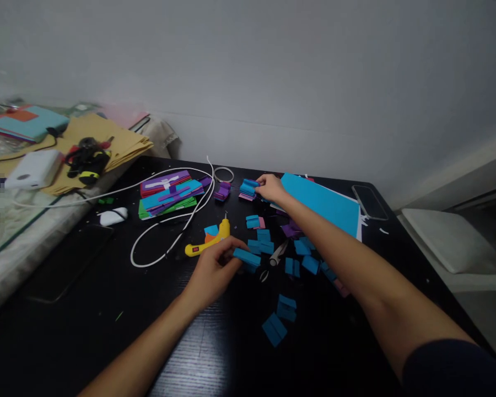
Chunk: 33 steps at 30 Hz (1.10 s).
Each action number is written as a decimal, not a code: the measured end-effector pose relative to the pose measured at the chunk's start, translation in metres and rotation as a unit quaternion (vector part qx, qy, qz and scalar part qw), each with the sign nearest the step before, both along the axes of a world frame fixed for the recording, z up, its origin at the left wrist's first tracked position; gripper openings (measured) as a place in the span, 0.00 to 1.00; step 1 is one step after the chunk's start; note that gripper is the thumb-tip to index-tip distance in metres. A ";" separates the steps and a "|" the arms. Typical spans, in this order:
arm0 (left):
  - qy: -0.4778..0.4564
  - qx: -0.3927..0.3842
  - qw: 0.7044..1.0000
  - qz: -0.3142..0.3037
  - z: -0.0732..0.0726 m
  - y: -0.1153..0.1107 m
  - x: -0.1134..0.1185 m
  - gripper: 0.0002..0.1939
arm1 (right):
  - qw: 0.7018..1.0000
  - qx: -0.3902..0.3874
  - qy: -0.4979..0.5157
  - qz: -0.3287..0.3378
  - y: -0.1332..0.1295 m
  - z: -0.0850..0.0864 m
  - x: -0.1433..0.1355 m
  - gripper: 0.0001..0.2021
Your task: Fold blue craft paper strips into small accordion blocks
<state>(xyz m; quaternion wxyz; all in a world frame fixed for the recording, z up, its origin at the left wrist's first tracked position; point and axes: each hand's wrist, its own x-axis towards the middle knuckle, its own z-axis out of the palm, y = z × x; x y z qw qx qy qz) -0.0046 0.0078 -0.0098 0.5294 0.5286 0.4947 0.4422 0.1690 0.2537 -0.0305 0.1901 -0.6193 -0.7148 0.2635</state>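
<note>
My left hand [217,267] pinches a small stack of folded blue paper pieces [247,257] above the table. Farther back, my right hand [270,187] has its fingers closed on the right end of a blue and purple folded paper stack [249,187]. A yellow glue gun [209,242] lies just beyond my left hand. Scissors [278,255] rest among loose folded blue pieces [292,267] between my hands. Two more blue pieces [275,330] lie nearer the front. A purple folded bundle [222,191] sits left of the stack at my right hand.
Colored paper strips [171,196] and a looped white cable [149,264] lie at the left. Large blue sheets [324,204] are under my right forearm, near a phone [370,202]. A tape ring [224,175] is by the wall. Envelopes [119,140] stand off left.
</note>
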 end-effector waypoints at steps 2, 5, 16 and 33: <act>0.006 0.005 1.000 0.010 0.000 0.001 0.000 0.10 | 1.000 0.021 0.008 0.003 -0.005 -0.001 -0.001 0.18; 0.009 0.011 1.000 0.022 0.002 0.001 0.000 0.10 | 0.998 0.052 0.033 0.010 -0.012 0.001 -0.003 0.19; -0.078 0.009 0.990 0.114 0.022 0.013 -0.031 0.11 | 0.968 0.113 0.178 0.134 -0.127 0.048 0.005 0.13; -0.094 -0.049 0.994 0.020 0.016 0.013 -0.031 0.11 | 0.923 0.015 0.375 0.082 -0.197 0.049 0.015 0.14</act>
